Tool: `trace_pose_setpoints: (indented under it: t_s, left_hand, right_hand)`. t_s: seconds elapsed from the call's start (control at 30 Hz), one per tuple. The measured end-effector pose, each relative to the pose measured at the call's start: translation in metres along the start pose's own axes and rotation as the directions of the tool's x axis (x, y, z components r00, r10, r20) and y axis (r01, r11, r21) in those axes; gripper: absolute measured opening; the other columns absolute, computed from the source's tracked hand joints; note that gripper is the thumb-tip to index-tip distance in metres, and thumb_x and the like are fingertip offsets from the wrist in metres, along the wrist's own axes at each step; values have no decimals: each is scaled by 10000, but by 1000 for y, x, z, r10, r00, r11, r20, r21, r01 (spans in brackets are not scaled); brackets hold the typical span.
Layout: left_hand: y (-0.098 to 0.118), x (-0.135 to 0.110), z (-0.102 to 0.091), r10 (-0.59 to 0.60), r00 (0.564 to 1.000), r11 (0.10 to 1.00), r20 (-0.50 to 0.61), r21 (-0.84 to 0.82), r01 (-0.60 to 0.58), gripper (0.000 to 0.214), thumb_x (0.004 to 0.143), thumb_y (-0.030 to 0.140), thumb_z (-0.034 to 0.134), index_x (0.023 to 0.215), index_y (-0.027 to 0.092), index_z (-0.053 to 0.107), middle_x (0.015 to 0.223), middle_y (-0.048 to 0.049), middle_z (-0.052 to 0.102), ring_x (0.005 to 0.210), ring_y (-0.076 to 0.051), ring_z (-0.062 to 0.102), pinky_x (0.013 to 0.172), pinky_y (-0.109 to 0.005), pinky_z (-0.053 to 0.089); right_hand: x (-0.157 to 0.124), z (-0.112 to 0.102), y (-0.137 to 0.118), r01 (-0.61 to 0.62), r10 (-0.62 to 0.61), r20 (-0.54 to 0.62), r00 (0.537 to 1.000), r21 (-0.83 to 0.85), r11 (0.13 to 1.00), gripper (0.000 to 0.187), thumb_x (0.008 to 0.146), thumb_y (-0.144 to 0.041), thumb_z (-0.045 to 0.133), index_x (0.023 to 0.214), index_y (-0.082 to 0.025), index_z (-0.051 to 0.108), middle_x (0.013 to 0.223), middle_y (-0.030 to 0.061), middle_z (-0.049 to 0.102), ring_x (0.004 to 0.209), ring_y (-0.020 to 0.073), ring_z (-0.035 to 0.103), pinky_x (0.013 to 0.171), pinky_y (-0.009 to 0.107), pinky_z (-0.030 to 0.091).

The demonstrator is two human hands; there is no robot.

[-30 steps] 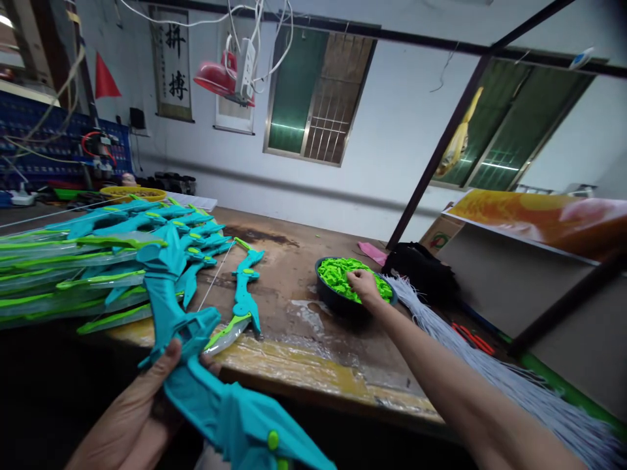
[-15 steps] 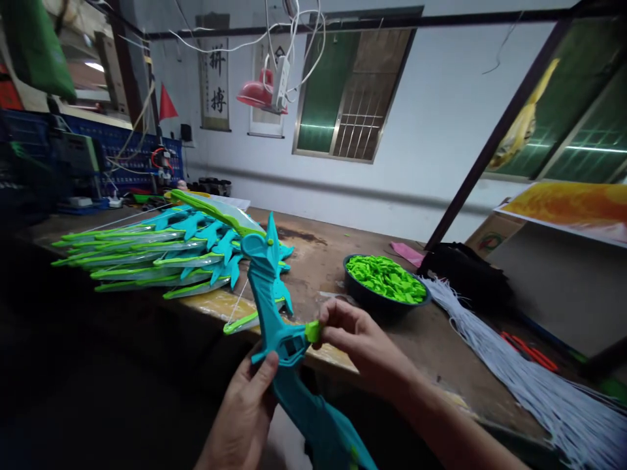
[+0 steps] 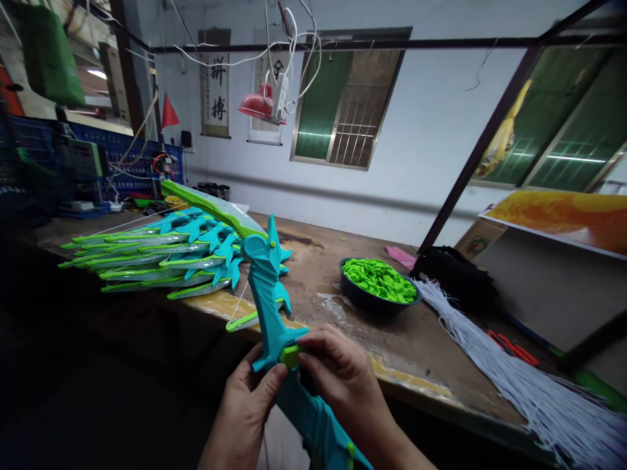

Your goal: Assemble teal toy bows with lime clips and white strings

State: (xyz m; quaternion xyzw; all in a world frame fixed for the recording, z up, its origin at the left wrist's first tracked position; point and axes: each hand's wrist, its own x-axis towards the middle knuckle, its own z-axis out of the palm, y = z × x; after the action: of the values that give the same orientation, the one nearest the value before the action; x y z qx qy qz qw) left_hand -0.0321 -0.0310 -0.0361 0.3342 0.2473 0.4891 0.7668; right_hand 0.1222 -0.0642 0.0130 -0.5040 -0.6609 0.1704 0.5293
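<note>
I hold a teal toy bow [image 3: 264,287] with a green limb tip in front of the workbench. My left hand [image 3: 249,405] grips its handle from below, thumb up on the teal body. My right hand [image 3: 337,378] is closed on a small green plastic piece [image 3: 291,356] and presses it against the bow's handle. A dark bowl [image 3: 365,299] of several more green pieces sits on the bench beyond my right hand.
A pile of finished teal and green bows [image 3: 166,258] lies on the left of the wooden bench [image 3: 426,339]. A bundle of pale grey cords [image 3: 514,385] runs along the right. A red lamp [image 3: 259,104] and a power strip hang overhead.
My right hand left the bowl with a green piece and brought it to the bow. The piece went from beside the handle to sitting against it, and both hands drew closer together.
</note>
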Motion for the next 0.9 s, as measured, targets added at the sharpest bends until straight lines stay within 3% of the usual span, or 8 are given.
trace_pose_setpoints:
  t_s: [0.13, 0.27, 0.4, 0.47, 0.57, 0.6, 0.77, 0.9]
  left_hand:
    - [2, -2, 1, 21, 1000, 997, -14, 73, -20, 506, 787, 347, 857, 1221, 164, 671, 1143, -127, 778, 1096, -294, 703, 974, -385, 527]
    - [6, -4, 6, 63, 995, 975, -83, 216, -43, 552, 741, 423, 875, 1181, 156, 673, 1032, -106, 795, 976, -275, 722, 890, -345, 547]
    - [11, -8, 13, 94, 990, 946, -109, 318, -55, 514, 749, 488, 849, 1112, 170, 672, 945, -68, 794, 913, -246, 724, 830, -291, 556]
    - [15, -11, 14, 103, 991, 931, -88, 360, -65, 513, 764, 496, 832, 1130, 176, 669, 956, -61, 793, 904, -234, 722, 821, -271, 554]
    - [18, -15, 14, 138, 990, 905, -40, 411, -109, 476, 771, 501, 818, 1098, 178, 693, 891, -42, 780, 831, -215, 706, 757, -244, 543]
    - [18, -16, 14, 147, 988, 903, -39, 414, -118, 462, 769, 502, 816, 1080, 180, 701, 852, -33, 770, 803, -211, 701, 728, -238, 538]
    - [14, -22, 11, 179, 978, 893, -105, 434, -117, 451, 742, 513, 819, 1033, 182, 723, 887, -50, 784, 762, -225, 701, 676, -252, 544]
    - [11, -24, 11, 243, 964, 827, -112, 543, -145, 428, 751, 534, 799, 973, 174, 734, 873, -71, 789, 769, -248, 712, 661, -257, 558]
  right_hand:
    - [1, -2, -6, 10, -4, 59, 998, -99, 995, 110, 934, -196, 616, 918, -210, 724, 817, 22, 638, 732, 160, 631, 649, 260, 476]
    - [4, -4, -14, -38, 49, 63, 997, -156, 987, 87, 874, -173, 615, 862, -212, 692, 939, 39, 586, 774, 161, 585, 647, 265, 458]
    - [9, -8, -18, -156, 159, 59, 986, -52, 986, 188, 762, -162, 672, 942, -211, 648, 1156, 65, 584, 1032, 219, 584, 812, 308, 488]
    - [11, -11, -16, -313, 295, 152, 943, 112, 943, 351, 736, -222, 742, 1071, -207, 639, 1156, 67, 620, 1013, 224, 609, 802, 316, 495]
    - [10, -12, -12, -573, 426, 403, 810, 382, 725, 548, 701, -392, 866, 1141, -174, 622, 924, 31, 674, 777, 166, 629, 672, 265, 484]
    - [8, -10, -10, -593, 418, 438, 796, 427, 682, 571, 687, -427, 891, 1120, -164, 628, 876, 21, 672, 751, 152, 620, 662, 251, 479]
    - [-5, -1, -5, -483, 369, 330, 869, 409, 774, 432, 773, -446, 846, 1047, -166, 663, 835, 5, 638, 760, 140, 578, 687, 245, 477]
    - [-9, 1, 2, -441, 348, 313, 884, 312, 842, 340, 796, -386, 802, 1023, -165, 680, 852, 19, 644, 788, 165, 575, 712, 274, 479]
